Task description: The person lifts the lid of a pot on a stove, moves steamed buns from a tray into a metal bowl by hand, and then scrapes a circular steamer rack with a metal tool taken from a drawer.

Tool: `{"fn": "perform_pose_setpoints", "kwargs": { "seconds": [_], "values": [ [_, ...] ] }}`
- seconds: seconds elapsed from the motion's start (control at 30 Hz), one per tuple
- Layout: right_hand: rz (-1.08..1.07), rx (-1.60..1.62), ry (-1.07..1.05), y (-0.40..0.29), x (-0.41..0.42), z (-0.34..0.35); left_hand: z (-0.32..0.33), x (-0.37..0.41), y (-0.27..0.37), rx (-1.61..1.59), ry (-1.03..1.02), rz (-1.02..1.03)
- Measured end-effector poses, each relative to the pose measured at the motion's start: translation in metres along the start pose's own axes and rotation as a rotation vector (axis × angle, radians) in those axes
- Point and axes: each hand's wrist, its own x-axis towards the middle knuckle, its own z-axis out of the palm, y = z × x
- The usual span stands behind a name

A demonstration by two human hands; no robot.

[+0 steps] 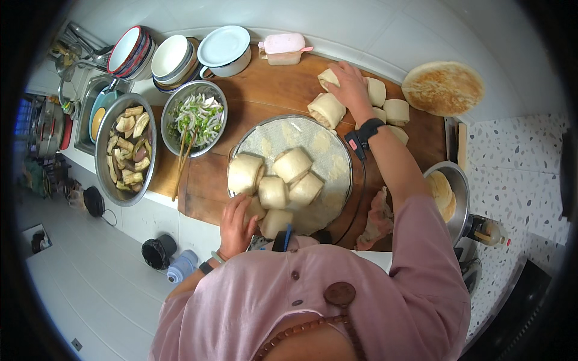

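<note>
My left hand is at the near left edge of the round steamer tray, which has a pale mesh liner. Its fingers and thumb sit around a pale dough roll, partly hidden by them. Several more rolls, including a large one, rest on the liner in a cluster. At the back of the wooden board, my right hand grips another dough roll from above. Beside that hand lie further rolls, one near the tray's rim and others to the right.
Left of the tray stand a metal bowl of sliced onion and green pepper with chopsticks, and a bowl of eggplant pieces. Stacked bowls and a lidded enamel pot line the wall. A flatbread leans at right. A cable hangs from my right wrist.
</note>
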Motion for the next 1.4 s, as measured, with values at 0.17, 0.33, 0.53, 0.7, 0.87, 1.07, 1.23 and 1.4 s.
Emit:
{"fn": "perform_pose_setpoints", "kwargs": {
  "seconds": [0.17, 0.33, 0.53, 0.7, 0.87, 1.07, 1.23, 1.4],
  "values": [
    [-0.025, 0.149, -0.213, 0.053, 0.026, 0.032, -0.006, 0.001, -0.004, 0.005, -0.018, 0.028],
    [0.267, -0.139, -0.104, 0.053, 0.043, 0.015, -0.007, -0.015, -0.010, -0.011, -0.034, -0.073],
    [0.004, -0.233, -0.036, 0.040, 0.040, 0.009, -0.004, 0.003, -0.013, -0.015, 0.004, 0.011],
    [-0.248, 0.537, -0.275, -0.059, -0.052, -0.007, -0.005, 0.015, -0.017, 0.011, 0.051, -0.018],
    [-0.424, 0.372, -0.533, -0.132, -0.140, -0.019, 0.002, 0.039, -0.022, 0.095, 0.150, -0.015],
    [-0.569, 0.302, -0.598, -0.130, -0.137, 0.003, 0.024, 0.085, -0.019, 0.270, 0.094, 0.043],
    [-0.568, 0.246, -0.621, -0.129, -0.129, 0.006, 0.031, 0.095, -0.023, 0.417, -0.038, 0.081],
    [-0.534, 0.285, -0.627, -0.125, -0.127, -0.011, 0.023, 0.097, -0.032, 0.303, -0.087, 0.024]
  ]
}}
